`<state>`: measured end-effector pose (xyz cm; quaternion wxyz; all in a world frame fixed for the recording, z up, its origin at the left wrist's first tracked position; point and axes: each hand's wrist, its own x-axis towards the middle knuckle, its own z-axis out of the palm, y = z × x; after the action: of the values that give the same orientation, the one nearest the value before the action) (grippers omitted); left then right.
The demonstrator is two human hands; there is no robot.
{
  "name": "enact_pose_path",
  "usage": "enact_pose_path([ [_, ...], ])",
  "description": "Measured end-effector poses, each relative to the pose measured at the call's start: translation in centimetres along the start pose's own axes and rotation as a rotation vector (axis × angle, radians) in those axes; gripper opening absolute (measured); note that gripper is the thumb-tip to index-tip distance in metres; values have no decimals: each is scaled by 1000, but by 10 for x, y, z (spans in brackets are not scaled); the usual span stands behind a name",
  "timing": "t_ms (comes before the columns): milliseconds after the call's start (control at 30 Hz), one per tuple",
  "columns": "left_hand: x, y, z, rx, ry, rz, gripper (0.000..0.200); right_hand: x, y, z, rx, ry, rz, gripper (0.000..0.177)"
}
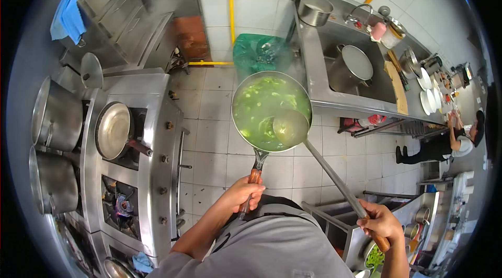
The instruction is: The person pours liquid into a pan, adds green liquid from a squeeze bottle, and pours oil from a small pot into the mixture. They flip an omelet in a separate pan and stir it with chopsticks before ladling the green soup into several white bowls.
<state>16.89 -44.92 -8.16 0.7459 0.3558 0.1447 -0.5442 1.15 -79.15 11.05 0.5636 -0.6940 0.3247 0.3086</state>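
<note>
My left hand (247,194) is closed round the wooden handle of a pan (235,126), which I hold up in front of my body. Green liquid with pale and green pieces (264,97) fills the pan, and steam rises from it. A long-handled ladle (334,173) is gripped by its wooden end in my right hand (380,220). The ladle's round bowl (290,127) dips into the green liquid near the pan's right rim. Its underside and what it carries, if anything, cannot be made out.
On the left stands a stove (149,173) with a frying pan (113,131), a lit burner (123,206) and large pots (55,181). A green-bagged bin (248,56) is beyond the pan. At right, a sink (334,82) holds a pot (355,64). A co-worker (444,147) stands farther right.
</note>
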Motion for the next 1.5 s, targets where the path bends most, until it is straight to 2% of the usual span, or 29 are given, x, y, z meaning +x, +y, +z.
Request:
enact_pose_path([
  [300, -7, 0, -20, 30, 23, 76, 24, 39, -26, 35, 93, -220, 38, 60],
  [467, -8, 0, -24, 20, 54, 98, 24, 56, -50, 60, 187, -283, 64, 52],
  [567, -8, 2, -21, 13, 68, 106, 23, 69, -61, 73, 235, -334, 50, 54],
  [767, -4, 3, -15, -30, 77, 114, 21, 98, -88, 87, 304, -478, -48, 39],
  [900, 9, 1, -15, -78, 66, 120, 22, 121, -97, 76, 376, -521, -81, 45],
  [1133, 41, 16, 7, -135, 120, 161, 20, 158, -154, 12, 424, -523, -293, 53],
  [1200, 53, 21, 13, -142, 128, 177, 20, 185, -176, -9, 413, -491, -375, 56],
  [1267, 62, 28, 28, -169, 182, 205, 17, 218, -202, -18, 255, -350, -515, 46],
  [1333, 71, 32, 38, -181, 183, 240, 16, 264, -225, -30, 76, -186, -618, 56],
  [1400, 81, 35, 49, -194, 186, 285, 15, 317, -246, -45, -265, 111, -720, 66],
  [1433, 85, 38, 55, -194, 204, 294, 15, 349, -256, -55, -269, 106, -731, 66],
  [1500, 91, 44, 65, -183, 225, 305, 15, 402, -271, -75, -804, 563, -957, 68],
])
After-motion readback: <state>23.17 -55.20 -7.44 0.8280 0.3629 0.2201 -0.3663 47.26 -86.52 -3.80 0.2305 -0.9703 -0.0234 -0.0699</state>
